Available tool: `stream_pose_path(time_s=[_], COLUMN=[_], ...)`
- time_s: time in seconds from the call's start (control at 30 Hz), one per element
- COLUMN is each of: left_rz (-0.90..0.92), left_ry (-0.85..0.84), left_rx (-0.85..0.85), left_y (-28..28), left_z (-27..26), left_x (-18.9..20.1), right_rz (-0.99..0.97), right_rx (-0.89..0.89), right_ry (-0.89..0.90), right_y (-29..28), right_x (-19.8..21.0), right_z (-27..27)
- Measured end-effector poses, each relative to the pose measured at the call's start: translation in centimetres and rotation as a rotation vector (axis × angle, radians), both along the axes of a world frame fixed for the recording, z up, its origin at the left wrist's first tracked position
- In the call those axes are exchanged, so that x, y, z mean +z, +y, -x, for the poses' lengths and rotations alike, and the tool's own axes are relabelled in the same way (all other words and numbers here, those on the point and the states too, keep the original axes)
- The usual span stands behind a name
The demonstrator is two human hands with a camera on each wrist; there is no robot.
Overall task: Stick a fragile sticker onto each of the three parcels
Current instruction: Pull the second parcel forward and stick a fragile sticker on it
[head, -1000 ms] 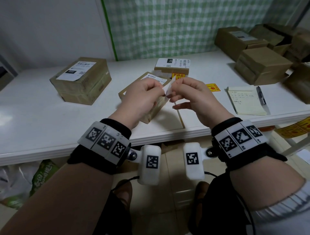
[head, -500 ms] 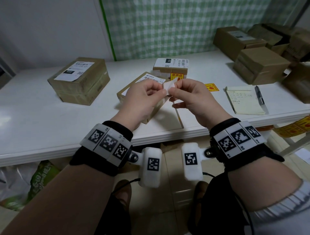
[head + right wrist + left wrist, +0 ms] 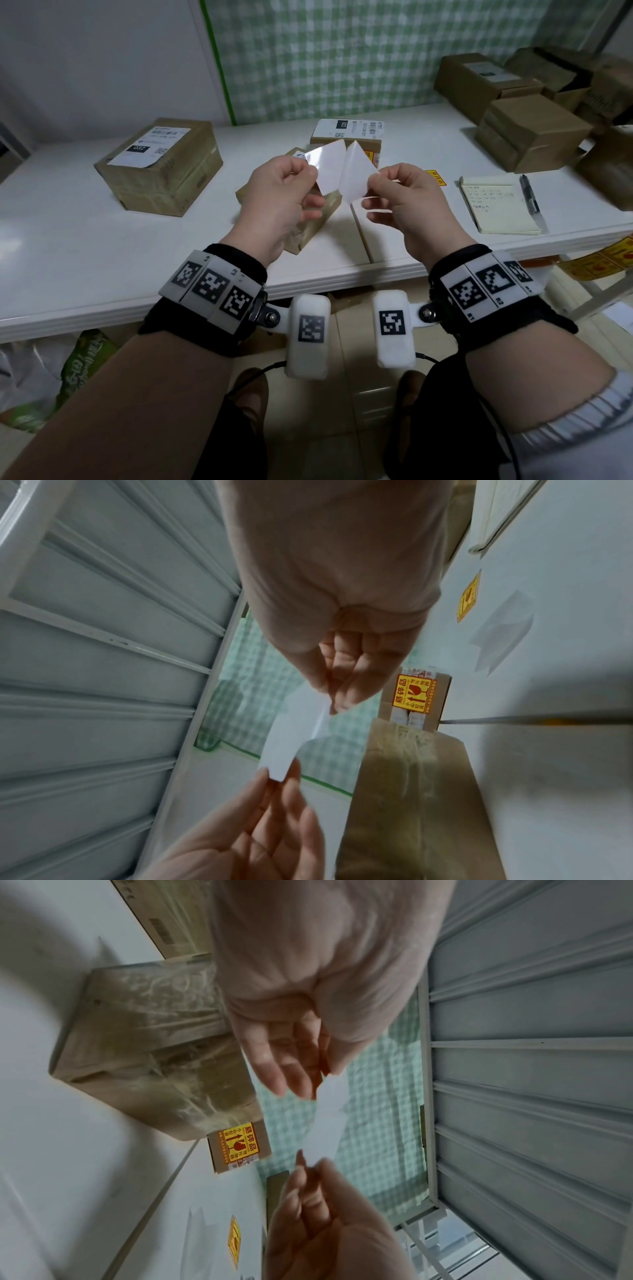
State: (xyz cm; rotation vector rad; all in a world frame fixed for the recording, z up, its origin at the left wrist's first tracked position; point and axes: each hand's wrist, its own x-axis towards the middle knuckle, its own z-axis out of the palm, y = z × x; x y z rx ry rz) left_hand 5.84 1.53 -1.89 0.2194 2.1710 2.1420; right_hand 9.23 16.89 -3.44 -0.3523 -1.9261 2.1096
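Observation:
My left hand [image 3: 310, 171] pinches a glossy white leaf [image 3: 329, 161], and my right hand [image 3: 375, 176] pinches a matte white leaf [image 3: 356, 174]. The two leaves are spread apart and still meet along their middle edge; I cannot tell which is the sticker and which the backing. They hang above a brown taped parcel [image 3: 308, 226] near the table edge. A larger parcel [image 3: 161, 164] with a white label sits at the left. Behind lies a small parcel [image 3: 346, 132] with a yellow fragile sticker [image 3: 414, 693] on its near side.
A loose yellow fragile sticker [image 3: 435, 177] lies on the white table [image 3: 85, 240], with a peeled white paper [image 3: 502, 631] near it. A notepad [image 3: 496, 205] and pen [image 3: 529, 195] lie at the right. More boxes [image 3: 531, 133] crowd the back right. Yellow stickers [image 3: 609, 260] hang below the table edge.
The hands have moved apart and the two white leaves, pinched close together before, are now peeled wide open between them.

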Motion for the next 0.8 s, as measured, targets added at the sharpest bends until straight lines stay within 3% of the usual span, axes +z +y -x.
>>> stream_pose_path(time_s=[0.23,0.43,0.53,0.6,0.7,0.8], left_rz=[-0.040,0.023,0.084,0.172,0.239,0.248], left_ry=[-0.019,0.042,0.114,0.181,0.228,0.227], left_rx=[0.016,0.001,0.004,0.007,0.005,-0.016], left_y=[0.4,1.2,1.4,1.5,1.7,1.9], left_z=[0.3,0.3,0.1,0.0,0.1,0.2], left_x=[0.2,-0.6,-0.9,-0.8,-1.0,-1.3], right_rz=[-0.009,-0.310,-0.501,-0.596,-0.552,-0.448], right_rx=[-0.353,-0.557,-0.525,-0.414,-0.258,-0.278], right_ry=[-0.077,-0.123,-0.169,-0.229,-0.289,-0.227], right_y=[2.6,4.7,5.3,5.6,5.8,5.5], right_x=[-1.6,-2.8,-3.5,-4.2,-4.7,-3.7], right_z=[0.9,1.6,1.6,1.6,1.6,1.1])
